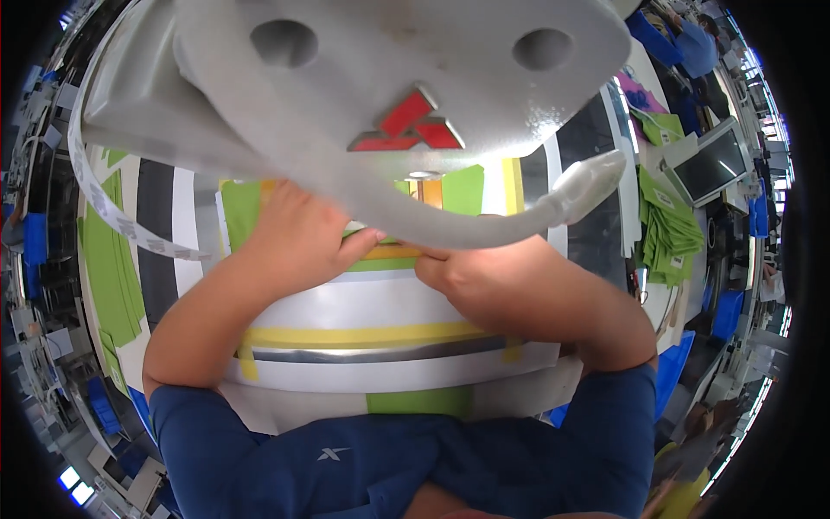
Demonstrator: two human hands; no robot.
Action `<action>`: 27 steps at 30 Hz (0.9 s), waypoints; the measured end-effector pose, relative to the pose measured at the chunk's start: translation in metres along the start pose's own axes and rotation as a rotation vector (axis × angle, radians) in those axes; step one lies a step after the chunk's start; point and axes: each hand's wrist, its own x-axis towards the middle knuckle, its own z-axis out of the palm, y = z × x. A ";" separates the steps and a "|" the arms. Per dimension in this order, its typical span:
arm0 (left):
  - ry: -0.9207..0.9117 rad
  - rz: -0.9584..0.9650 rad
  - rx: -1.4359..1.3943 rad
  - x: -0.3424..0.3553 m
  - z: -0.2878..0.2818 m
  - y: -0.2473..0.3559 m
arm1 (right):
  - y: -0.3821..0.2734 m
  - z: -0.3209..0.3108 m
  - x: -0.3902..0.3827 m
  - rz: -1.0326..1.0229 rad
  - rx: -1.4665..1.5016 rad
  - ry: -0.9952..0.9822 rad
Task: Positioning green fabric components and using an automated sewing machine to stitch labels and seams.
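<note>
A grey sewing machine head (406, 52) with a red emblem hangs over the work, a curved grey tube (458, 233) crossing below it. My left hand (303, 233) lies on green fabric (462, 190), fingers stretched forward, thumb toward the middle, fingertips partly hidden by the machine. My right hand (488, 285) is curled beside a yellow strip (389, 252) at the fabric's near edge, fingertips hidden under the tube; what it grips is unclear. A white work surface (346, 303) with yellow tape (363, 336) lies below the hands.
Green fabric pieces (117, 259) lie at the left, with more green pieces (666, 233) piled at the right beside a screen (709, 160). Blue bins (726, 311) stand beyond. A person in blue (696, 48) is at upper right. A white printed strip (130, 225) hangs at left.
</note>
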 end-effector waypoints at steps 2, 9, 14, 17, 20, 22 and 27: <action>-0.012 -0.062 -0.082 -0.003 0.000 0.000 | -0.003 -0.003 0.003 0.022 -0.039 -0.148; -0.013 0.027 -0.109 0.007 -0.008 0.004 | 0.000 0.000 0.002 0.023 0.022 -0.124; -0.182 -0.159 -0.109 0.006 -0.014 0.004 | 0.000 0.003 0.004 0.042 0.064 -0.282; -0.274 -0.230 -0.086 0.009 -0.017 0.006 | -0.002 -0.004 0.005 0.063 0.077 -0.341; -0.172 -0.093 -0.077 0.001 -0.008 -0.004 | -0.004 -0.006 0.007 0.086 0.070 -0.398; -0.142 -0.048 -0.084 0.004 -0.009 -0.008 | -0.005 -0.007 0.006 0.095 0.058 -0.390; -0.134 -0.009 -0.053 0.004 -0.010 -0.009 | -0.005 -0.003 0.007 0.097 0.056 -0.383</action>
